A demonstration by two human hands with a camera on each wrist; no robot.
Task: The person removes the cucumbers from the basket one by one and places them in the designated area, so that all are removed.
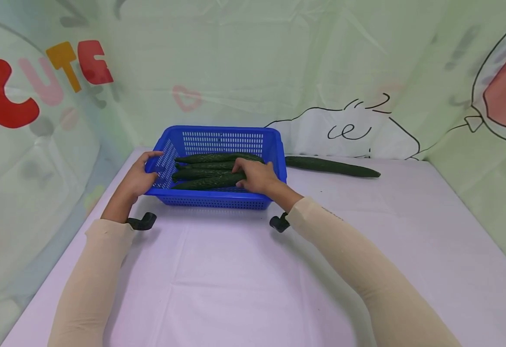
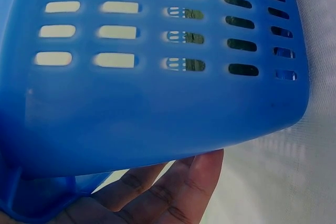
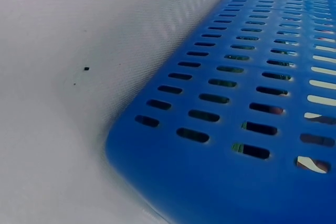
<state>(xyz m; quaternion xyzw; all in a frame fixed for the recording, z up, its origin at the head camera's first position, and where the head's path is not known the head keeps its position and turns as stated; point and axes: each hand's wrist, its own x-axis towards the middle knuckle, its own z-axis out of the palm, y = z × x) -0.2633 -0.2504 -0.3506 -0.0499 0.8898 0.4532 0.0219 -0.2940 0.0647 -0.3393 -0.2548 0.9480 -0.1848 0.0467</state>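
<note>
A blue perforated plastic basket (image 1: 218,198) stands on the table, with several long dark green cucumbers lying side by side in it. My left hand (image 1: 139,178) grips the basket's left rim, and in the left wrist view its fingers (image 2: 205,174) curl at the edge of the blue wall. Reaching over the front rim, my right hand (image 1: 255,174) holds the right end of the nearest cucumber (image 1: 211,181) inside the basket. The right wrist view shows mostly the basket's slotted wall (image 3: 220,171); that hand is largely hidden behind it.
Another long cucumber (image 1: 333,166) lies on the table to the right of the basket, near the back wall. A white cloth (image 1: 235,279) covers the table. Printed fabric (image 1: 244,62) hangs close behind and along both sides. A dark camera mount sits at each wrist.
</note>
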